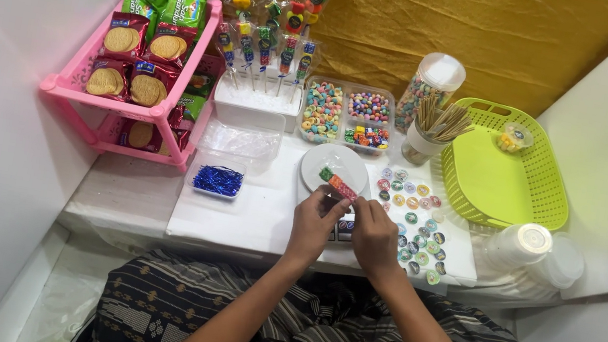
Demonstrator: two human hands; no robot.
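Note:
Both my hands meet over the white table, just below a small white plate [334, 164]. My left hand [314, 225] and my right hand [373, 235] together pinch a short skewer of coloured candies [337, 184], green at its far end, then orange and red. The skewer lies tilted over the plate's near edge. Round colourful stickers [414, 221] lie scattered on the table right of my right hand.
A pink rack [81, 91] of biscuit packets stands at the left. Finished candy skewers stand in a white block [255, 102]. Behind the plate are trays of candies [347, 115], a cup of sticks [432, 130], a jar [431, 85]. A green basket [508, 167], stacked cups [520, 246] and blue twist ties [217, 179] are nearby.

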